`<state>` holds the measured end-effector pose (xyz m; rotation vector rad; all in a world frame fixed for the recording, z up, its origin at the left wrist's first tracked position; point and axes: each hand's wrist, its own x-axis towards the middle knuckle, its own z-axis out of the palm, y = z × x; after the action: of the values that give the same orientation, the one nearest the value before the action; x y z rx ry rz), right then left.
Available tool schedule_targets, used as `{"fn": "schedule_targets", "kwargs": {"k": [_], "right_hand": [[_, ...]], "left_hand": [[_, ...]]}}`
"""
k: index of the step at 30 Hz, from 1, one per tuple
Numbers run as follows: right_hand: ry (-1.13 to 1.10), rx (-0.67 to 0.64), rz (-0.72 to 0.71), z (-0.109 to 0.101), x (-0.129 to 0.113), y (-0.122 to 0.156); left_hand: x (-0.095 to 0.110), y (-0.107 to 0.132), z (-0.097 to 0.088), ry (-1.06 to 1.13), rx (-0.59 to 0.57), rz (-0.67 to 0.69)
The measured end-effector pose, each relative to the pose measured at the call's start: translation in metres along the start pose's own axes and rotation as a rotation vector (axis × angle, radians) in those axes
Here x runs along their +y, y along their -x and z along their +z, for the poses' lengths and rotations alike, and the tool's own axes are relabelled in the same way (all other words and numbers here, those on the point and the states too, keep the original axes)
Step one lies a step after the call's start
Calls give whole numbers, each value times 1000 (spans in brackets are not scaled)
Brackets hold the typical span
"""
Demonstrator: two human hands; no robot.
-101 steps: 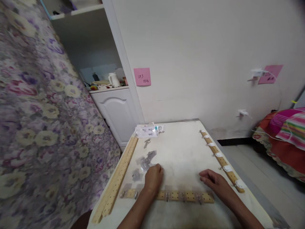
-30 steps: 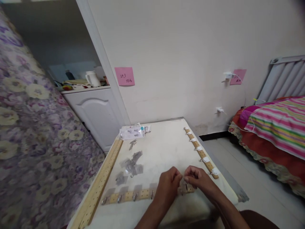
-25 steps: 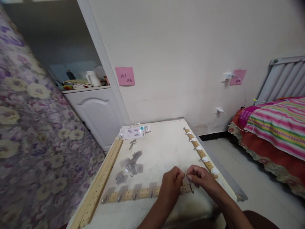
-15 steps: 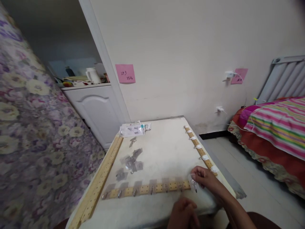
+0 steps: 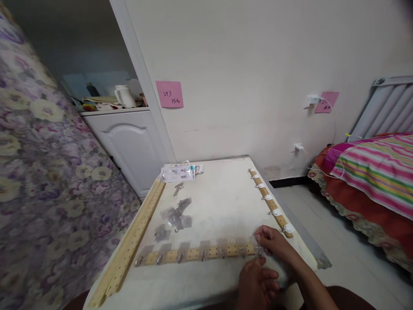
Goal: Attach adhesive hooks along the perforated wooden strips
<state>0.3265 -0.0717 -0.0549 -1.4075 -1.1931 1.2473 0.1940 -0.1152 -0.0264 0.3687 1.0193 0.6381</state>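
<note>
A clear adhesive hook (image 5: 259,249) is pinched by my right hand (image 5: 272,242) at the right end of the near wooden strip (image 5: 213,251). My left hand (image 5: 256,280) is just below, fingers curled, its tips at the hook's lower end. Several more clear hooks, such as one with a metal hook (image 5: 203,254), sit in a row along this strip. On the table, left of centre, lies a loose pile of clear hooks (image 5: 177,215). A second wooden strip (image 5: 271,202) at the right carries several white hooks (image 5: 276,212).
Long wooden strips (image 5: 135,241) with holes lie along the left edge of the white table (image 5: 222,193). Packaged hooks (image 5: 177,173) rest at its far left corner. A flowered curtain (image 5: 64,181) hangs at left. A bed (image 5: 374,172) stands at right.
My left hand has risen to the hook in my right hand. The right hand has shifted slightly left, bringing that hook over the strip's end.
</note>
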Motion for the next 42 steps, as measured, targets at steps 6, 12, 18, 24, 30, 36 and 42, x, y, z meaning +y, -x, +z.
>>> {"fn": "schedule_targets", "kwargs": {"k": [6,12,18,24,30,36,42], "right_hand": [[142,77,-40,2,-4,0],[208,100,-41,2,-5,0],[194,100,-36,2,-2,-1],[223,127,-28,3,2,-3],[194,131,3,5,1,-4],[230,138,-16,6,-3,-3],[226,114,-15,6,-3,-4]], "left_hand": [[-1,-3,7,34,78,22],[-1,-5,10,26,106,27],[2,-7,12,13,137,17],[-1,-10,9,2,114,38],[-5,-14,4,-14,85,65],[-7,-17,3,-35,88,58],[-6,-17,3,-37,94,61]]}}
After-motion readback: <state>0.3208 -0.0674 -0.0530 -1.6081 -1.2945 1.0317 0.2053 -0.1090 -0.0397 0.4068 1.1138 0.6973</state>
